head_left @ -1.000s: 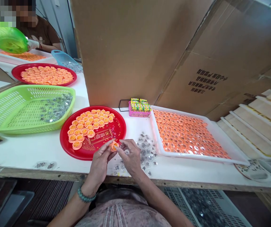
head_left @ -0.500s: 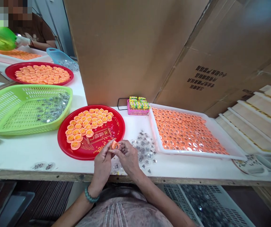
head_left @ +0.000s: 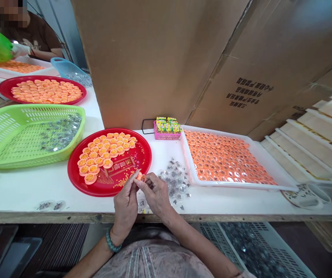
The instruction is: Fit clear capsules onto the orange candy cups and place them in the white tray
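Observation:
Between the fingertips of my left hand and my right hand is a small round orange plastic piece. Both hands are closed on it, just over the near right rim of the red tray. Orange cup-like pieces with yellow centres lie in rows on that tray. Small clear discs with dark prints are scattered on the table right of my right hand. Fingers partly hide the held piece.
A white tray of orange pieces stands right, a green basket left. A pink basket with yellow packets sits by a cardboard wall. White trays are stacked far right. A co-worker's gloved hand holds a green basket.
The view has shifted slightly. My fingers have turned the orange piece a little, and both hands remain closed on it beside the red tray.

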Available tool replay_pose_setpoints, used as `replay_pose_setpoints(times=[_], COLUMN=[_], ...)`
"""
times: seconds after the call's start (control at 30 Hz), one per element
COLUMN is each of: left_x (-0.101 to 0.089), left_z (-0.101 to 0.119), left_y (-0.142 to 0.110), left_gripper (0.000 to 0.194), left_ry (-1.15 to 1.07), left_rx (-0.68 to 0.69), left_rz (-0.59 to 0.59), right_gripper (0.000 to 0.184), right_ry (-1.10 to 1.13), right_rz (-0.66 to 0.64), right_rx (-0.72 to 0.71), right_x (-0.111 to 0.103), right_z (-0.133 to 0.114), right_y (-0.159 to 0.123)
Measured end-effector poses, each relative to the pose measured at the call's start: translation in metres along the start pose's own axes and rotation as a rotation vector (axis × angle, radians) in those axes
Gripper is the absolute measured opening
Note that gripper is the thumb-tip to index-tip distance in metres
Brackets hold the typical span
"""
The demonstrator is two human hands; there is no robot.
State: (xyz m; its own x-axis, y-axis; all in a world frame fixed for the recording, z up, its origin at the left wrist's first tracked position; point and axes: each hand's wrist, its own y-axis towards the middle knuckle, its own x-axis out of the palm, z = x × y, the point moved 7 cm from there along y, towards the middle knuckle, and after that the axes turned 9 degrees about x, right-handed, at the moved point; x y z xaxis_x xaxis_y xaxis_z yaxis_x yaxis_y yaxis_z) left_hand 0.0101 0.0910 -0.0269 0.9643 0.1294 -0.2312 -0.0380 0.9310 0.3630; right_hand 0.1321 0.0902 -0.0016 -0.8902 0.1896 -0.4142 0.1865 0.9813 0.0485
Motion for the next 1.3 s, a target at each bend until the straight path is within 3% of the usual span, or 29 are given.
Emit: replay_pose_setpoints(times=[0.13, 0.37, 0.5, 0.6, 0.7, 0.8, 1.07, 1.3], left_x=[0.001, 0.010, 0.009, 0.007, 0.009, 0.013, 0.021, 0.023], left_z=[0.000, -0.003, -0.003, -0.008, -0.008, -0.007, 0.001, -0.001], left_y=[0.001, 0.003, 0.006, 0.005, 0.005, 0.006, 0.003, 0.005], left_gripper=[0.033, 0.031, 0.033, 0.034, 0.044, 0.057, 0.067, 0.078], left_ry=[-0.120, -0.688, -0.639, -0.614, -0.581, -0.558, -0.560, -0.506], left_rx=[-0.040, -0.296, -0.338, -0.382, -0.373, -0.362, -0.362, -0.415], left_rz=[-0.020, -0.058, -0.056, -0.030, -0.086, -0.139, -0.237, -0.228], right_gripper=[0.028, 0.023, 0.018, 0.015, 0.031, 0.026, 0.010, 0.015], right_ry=[-0.088, -0.355, -0.421, -0.253, -0.012, 0.061, -0.030, 0.018], right_rz=[0.017, 0.051, 0.013, -0.088, -0.217, -0.302, -0.240, -0.193], right_rx=[-0.060, -0.154, -0.220, -0.208, -0.116, -0.054, -0.119, -0.105], right_x=[-0.005, -0.006, -0.003, -0.010, -0.019, -0.021, -0.022, -0.029], right_z=[-0.002, -0.002, 0.000, 0.001, 0.002, 0.001, 0.000, 0.003], right_y=[-0.002, -0.007, -0.008, -0.004, 0.004, 0.011, 0.012, 0.009])
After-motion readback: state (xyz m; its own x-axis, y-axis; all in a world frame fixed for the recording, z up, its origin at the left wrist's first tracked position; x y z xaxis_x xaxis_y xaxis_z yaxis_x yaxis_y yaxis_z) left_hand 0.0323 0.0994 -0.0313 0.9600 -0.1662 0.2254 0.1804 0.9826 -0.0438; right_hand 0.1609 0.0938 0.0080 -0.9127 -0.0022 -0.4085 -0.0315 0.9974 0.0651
